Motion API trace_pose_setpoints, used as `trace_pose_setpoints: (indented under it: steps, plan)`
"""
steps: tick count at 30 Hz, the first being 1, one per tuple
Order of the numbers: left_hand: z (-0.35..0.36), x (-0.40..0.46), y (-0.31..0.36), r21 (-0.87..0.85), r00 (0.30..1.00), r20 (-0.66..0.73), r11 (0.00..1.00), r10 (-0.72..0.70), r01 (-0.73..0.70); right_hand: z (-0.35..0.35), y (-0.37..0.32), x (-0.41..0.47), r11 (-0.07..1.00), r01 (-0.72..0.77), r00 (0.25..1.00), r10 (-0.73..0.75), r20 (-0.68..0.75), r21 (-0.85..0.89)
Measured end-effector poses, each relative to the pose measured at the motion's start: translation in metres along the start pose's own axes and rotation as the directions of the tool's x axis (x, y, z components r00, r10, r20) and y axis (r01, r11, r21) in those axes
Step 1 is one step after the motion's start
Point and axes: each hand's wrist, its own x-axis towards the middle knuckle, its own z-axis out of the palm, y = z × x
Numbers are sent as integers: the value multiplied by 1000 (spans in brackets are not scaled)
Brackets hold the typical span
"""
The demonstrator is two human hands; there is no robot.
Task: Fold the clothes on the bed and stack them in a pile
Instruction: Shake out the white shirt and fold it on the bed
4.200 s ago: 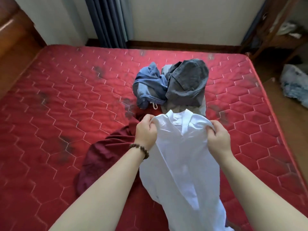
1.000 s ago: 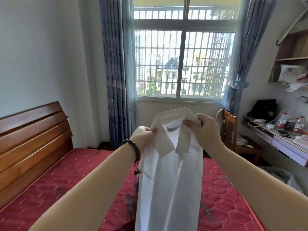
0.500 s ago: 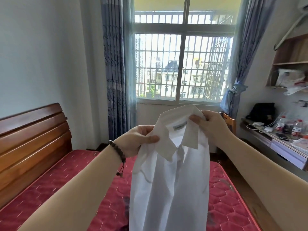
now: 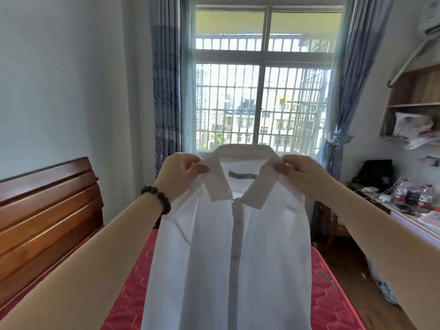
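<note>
Mostly hidden: red quilted bed mattress [image 4: 331,303] behind big white button-up collared shirt [image 4: 228,253]; other clothes on bed not seen. Shirt bottom cut off by picture edge. Label words inside collar too small to read. Shirt hangs in air, front facing camera, collar up, buttons closed down middle, a few soft creases. Left hand [image 4: 177,173] pinches left shoulder beside collar; right hand [image 4: 301,173] pinches right shoulder beside collar. Dark bead bracelet [image 4: 157,198] on left wrist. Brown wooden headboard [image 4: 45,215] at left.

Hanging shirt [image 4: 228,246] blocks centre; mattress [image 4: 333,306] bare either side; headboard [image 4: 47,217] left.
</note>
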Motion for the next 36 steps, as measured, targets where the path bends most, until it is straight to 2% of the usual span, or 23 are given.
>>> trace_pose_setpoints:
  steps: [1, 2, 5, 7, 9, 10, 13, 16, 17, 19, 21, 23, 25, 28, 31, 36]
  plan:
    - [4, -1, 2, 17, 996, -88, 1000, 22, -21, 3, 0, 0, 1000, 21, 998, -21, -57, -3]
    - [7, -4, 4, 46, 995, -102, 999, 19, -14, 6, 0, -1, 999, 29, 997, -30, -75, -20]
    - [10, -9, 3, 52, 987, 86, 990, -133, 129, 16, 4, -5, 998, -8, 1000, 10, 19, -64]
    - [3, -14, 2, -172, 949, 228, 950, -218, 259, 13, 6, -8, 992, -85, 996, 83, 33, 90]
    - [-4, -22, 1, -455, 889, 385, 787, -248, 416, 7, 7, -10, 897, -209, 978, 185, 100, 389]
    - [-6, -24, 0, -522, 866, 438, 716, -242, 464, 5, 8, -12, 825, -252, 967, 203, 151, 506]
    - [-4, -25, -6, -591, 845, 486, 628, -223, 506, 4, 11, -14, 712, -260, 965, 169, 200, 653]
    - [-3, -20, -6, -619, 820, 526, 559, -226, 551, 11, 12, -13, 689, -275, 962, 193, 196, 671]
    - [0, -18, -6, -607, 815, 524, 563, -246, 560, 14, 12, -13, 729, -285, 958, 223, 178, 622]
    - [11, -16, -3, -551, 818, 463, 611, -342, 568, 23, 10, -11, 873, -277, 959, 275, 63, 401]
    - [26, -16, 2, -426, 857, 323, 747, -402, 511, 32, 7, -10, 964, -237, 962, 251, -110, 121]
    - [38, -18, 9, -236, 933, 139, 904, -331, 356, 39, -1, -13, 978, -208, 948, 205, -241, 15]
    - [48, -21, 17, -117, 978, -15, 972, -208, 205, 44, -11, -17, 982, -183, 927, 186, -325, 40]
    - [59, -23, 33, -93, 988, -121, 992, -91, 80, 50, -27, -21, 989, -118, 910, 144, -389, 91]
    - [69, -23, 46, -60, 985, -170, 998, -12, 2, 56, -40, -24, 992, -53, 906, 96, -412, 115]
    - [80, -26, 57, -184, 991, -134, 983, -27, 2, 62, -55, -28, 942, -51, 947, 150, -283, 331]
